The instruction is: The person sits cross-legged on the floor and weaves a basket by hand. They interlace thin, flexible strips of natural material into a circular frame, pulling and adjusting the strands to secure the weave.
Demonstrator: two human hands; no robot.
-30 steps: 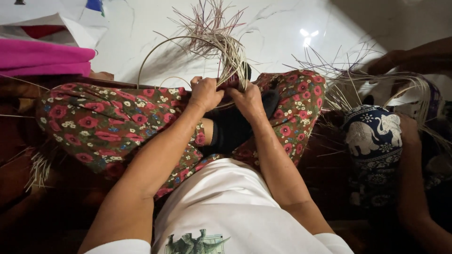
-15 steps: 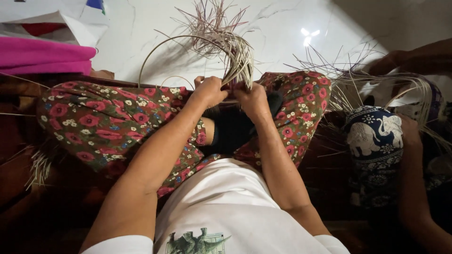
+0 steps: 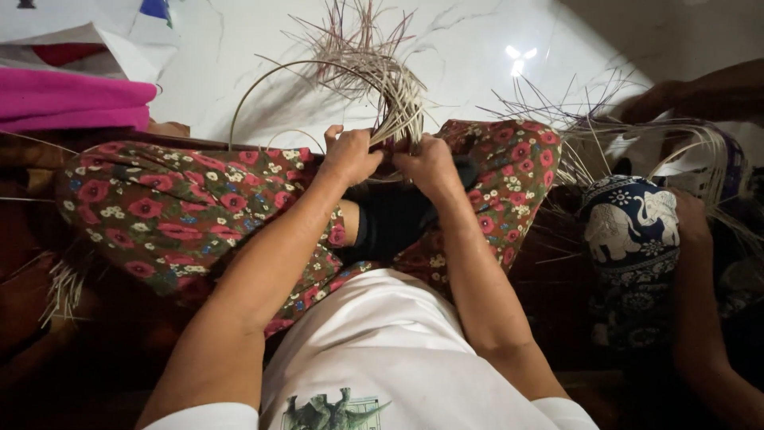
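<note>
Head camera looks down on a seated person's lap, legs crossed in floral trousers [image 3: 183, 215]. At far left lies a folded pink cloth [image 3: 76, 99] on a dark wooden edge. A thin cane hoop [image 3: 263, 87] arcs over the white marble floor [image 3: 509, 40]. At centre, the left hand [image 3: 350, 153] is closed around the base of a bundle of pale reed strands [image 3: 390, 91], stiff, flat and splaying outward; the right hand [image 3: 430, 163] pinches the same bundle just beside it. Weaving seems mid-stitch; bending the next strand likely calls for a firm thumb hold. At right, another person's arm [image 3: 704, 318] rests near loose strands and elephant-print cloth [image 3: 633, 227].
</note>
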